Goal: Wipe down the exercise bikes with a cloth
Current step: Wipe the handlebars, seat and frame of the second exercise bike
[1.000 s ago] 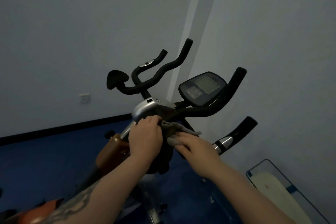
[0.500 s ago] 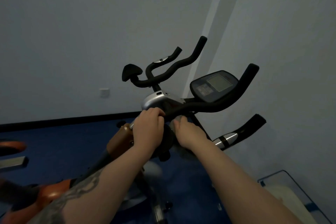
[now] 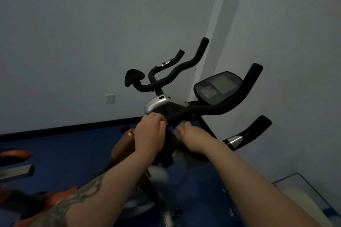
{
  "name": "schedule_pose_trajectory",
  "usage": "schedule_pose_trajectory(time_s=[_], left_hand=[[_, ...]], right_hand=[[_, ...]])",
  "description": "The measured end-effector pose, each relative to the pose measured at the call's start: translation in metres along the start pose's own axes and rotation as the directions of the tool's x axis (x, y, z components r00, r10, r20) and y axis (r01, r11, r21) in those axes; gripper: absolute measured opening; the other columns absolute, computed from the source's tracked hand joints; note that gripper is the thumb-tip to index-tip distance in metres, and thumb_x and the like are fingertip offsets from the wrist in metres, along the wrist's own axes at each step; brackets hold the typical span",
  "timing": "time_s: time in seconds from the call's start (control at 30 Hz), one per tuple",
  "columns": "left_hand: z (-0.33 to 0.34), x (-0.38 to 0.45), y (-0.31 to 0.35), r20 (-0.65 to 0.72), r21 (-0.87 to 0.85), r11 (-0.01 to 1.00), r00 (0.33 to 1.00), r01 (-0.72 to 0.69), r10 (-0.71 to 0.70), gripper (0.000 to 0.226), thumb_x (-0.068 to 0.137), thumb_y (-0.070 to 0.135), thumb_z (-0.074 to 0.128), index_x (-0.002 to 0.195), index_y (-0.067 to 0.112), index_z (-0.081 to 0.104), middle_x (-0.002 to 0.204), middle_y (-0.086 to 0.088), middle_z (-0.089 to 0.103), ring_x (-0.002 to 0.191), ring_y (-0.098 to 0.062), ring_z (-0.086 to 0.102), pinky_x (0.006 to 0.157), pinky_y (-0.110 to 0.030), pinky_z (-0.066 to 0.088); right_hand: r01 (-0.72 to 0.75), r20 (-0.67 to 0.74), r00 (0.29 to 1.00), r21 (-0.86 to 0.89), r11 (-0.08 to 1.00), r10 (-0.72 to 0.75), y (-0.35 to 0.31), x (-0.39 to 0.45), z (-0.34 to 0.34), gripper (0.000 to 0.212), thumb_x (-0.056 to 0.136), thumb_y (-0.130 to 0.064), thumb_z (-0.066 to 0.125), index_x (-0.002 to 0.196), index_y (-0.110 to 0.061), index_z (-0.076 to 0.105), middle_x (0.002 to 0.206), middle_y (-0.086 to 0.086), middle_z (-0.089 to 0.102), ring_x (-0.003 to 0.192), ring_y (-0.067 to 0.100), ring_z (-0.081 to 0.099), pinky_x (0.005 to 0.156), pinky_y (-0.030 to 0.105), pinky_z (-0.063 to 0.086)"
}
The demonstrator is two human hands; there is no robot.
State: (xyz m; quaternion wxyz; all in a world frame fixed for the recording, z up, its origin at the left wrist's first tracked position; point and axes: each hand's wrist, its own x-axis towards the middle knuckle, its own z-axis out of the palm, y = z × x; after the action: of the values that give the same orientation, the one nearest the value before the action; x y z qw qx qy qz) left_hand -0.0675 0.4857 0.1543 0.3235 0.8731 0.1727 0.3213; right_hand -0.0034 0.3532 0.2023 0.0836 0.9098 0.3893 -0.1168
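Note:
An exercise bike stands in front of me with black foam handlebars (image 3: 217,109), a silver stem housing (image 3: 155,106) and a dark console (image 3: 218,86). My left hand (image 3: 149,132) grips the handlebar where it meets the stem, its fingers curled over the bar. Just to its right, below the bar, my right hand (image 3: 192,139) holds a grey cloth (image 3: 180,131) against the bike. The cloth is blurred and mostly hidden by that hand, with a corner hanging below.
The bike stands close to a corner of pale walls, on a blue floor (image 3: 73,153). A wall socket (image 3: 110,98) sits low on the left wall. Orange parts of another bike (image 3: 16,155) lie at the left. A clear-sided container (image 3: 304,190) stands at bottom right.
My right hand has slid the cloth from on top of the stem area down under the handlebar. My left hand has moved up onto the bar. My view has shifted left.

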Motion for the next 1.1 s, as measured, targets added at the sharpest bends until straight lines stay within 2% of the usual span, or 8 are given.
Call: schedule_pose_trajectory(time_s=[0.13,0.3,0.5,0.6,0.73,0.87,0.97,1.1], left_hand=[[-0.001,-0.001,-0.002,-0.013,0.111,0.987,0.993,-0.114,0.116,0.019,0.087,0.010,0.049,0.080,0.023,0.060,0.088,0.006,0.062,0.086,-0.016,0.052,0.074,-0.034,0.039],[-0.005,0.006,-0.002,0.086,0.276,0.852,0.894,-0.445,0.439,0.021,0.072,0.010,0.050,0.081,0.022,0.064,0.093,0.002,0.063,0.092,-0.022,0.057,0.080,-0.038,0.041],[-0.006,0.007,-0.007,0.083,0.155,0.883,0.896,-0.443,0.435,0.023,0.077,0.014,0.039,0.073,0.022,0.061,0.080,0.005,0.060,0.076,-0.019,0.054,0.068,-0.031,0.031],[-0.007,0.009,-0.007,0.101,0.088,0.893,0.896,-0.441,0.433,0.023,0.078,0.012,0.041,0.073,0.025,0.059,0.076,0.007,0.057,0.072,-0.016,0.050,0.067,-0.031,0.030],[-0.009,0.010,-0.008,0.131,0.049,0.892,0.888,-0.450,0.441,0.020,0.079,0.014,0.044,0.072,0.028,0.056,0.072,0.012,0.050,0.069,-0.011,0.044,0.067,-0.031,0.029],[-0.009,0.012,-0.007,0.140,0.048,0.877,0.873,-0.478,0.467,0.021,0.079,0.015,0.043,0.069,0.029,0.054,0.068,0.015,0.045,0.066,-0.010,0.039,0.066,-0.030,0.025],[-0.008,0.014,-0.009,0.152,0.054,0.874,0.869,-0.482,0.470,0.021,0.077,0.010,0.053,0.070,0.029,0.055,0.069,0.015,0.045,0.067,-0.008,0.038,0.066,-0.030,0.023],[-0.009,0.014,-0.009,0.169,0.041,0.863,0.855,-0.504,0.491,0.020,0.077,0.009,0.051,0.071,0.027,0.056,0.069,0.011,0.051,0.066,-0.011,0.042,0.065,-0.030,0.025]], right_hand=[[-0.030,0.022,0.999,-0.156,0.987,0.034,0.006,-0.025,0.021,0.042,0.101,-0.022,0.037,0.138,-0.004,0.031,0.115,0.020,0.046,0.102,0.033,0.056,0.066,0.036,0.036],[-0.047,0.010,0.999,-0.059,0.997,0.048,-0.006,-0.004,0.003,0.032,0.101,-0.018,0.040,0.132,-0.010,0.040,0.130,0.017,0.042,0.110,0.035,0.051,0.075,0.038,0.039],[-0.212,-0.343,0.914,0.057,0.976,0.219,-0.018,-0.028,0.034,0.048,0.102,-0.036,0.034,0.144,-0.014,0.027,0.116,0.010,0.056,0.094,0.028,0.057,0.067,0.033,0.033],[-0.140,-0.495,0.863,-0.043,0.989,0.100,-0.019,-0.060,0.044,0.055,0.094,-0.035,0.056,0.145,-0.022,0.038,0.116,0.007,0.058,0.097,0.025,0.057,0.082,0.034,0.041],[-0.197,-0.678,0.727,-0.057,0.979,0.107,0.003,-0.093,0.056,0.041,0.085,-0.031,0.070,0.125,-0.023,0.063,0.121,0.005,0.061,0.115,0.022,0.057,0.108,0.039,0.037],[-0.336,-0.720,0.493,0.360,0.870,0.488,0.000,-0.094,0.065,0.043,0.094,-0.023,0.061,0.136,-0.021,0.055,0.151,0.007,0.036,0.142,0.021,0.028,0.119,0.039,0.014],[-0.166,-0.553,0.211,0.792,0.587,0.806,-0.045,-0.065,0.072,0.052,0.100,-0.026,0.046,0.145,-0.045,0.026,0.161,-0.007,0.006,0.145,0.010,0.011,0.116,0.031,0.019],[0.025,-0.265,0.095,0.964,0.264,0.960,-0.050,-0.040,0.055,0.058,0.102,-0.040,0.031,0.143,-0.056,-0.007,0.161,-0.001,0.000,0.137,0.016,0.029,0.097,0.025,0.035]])
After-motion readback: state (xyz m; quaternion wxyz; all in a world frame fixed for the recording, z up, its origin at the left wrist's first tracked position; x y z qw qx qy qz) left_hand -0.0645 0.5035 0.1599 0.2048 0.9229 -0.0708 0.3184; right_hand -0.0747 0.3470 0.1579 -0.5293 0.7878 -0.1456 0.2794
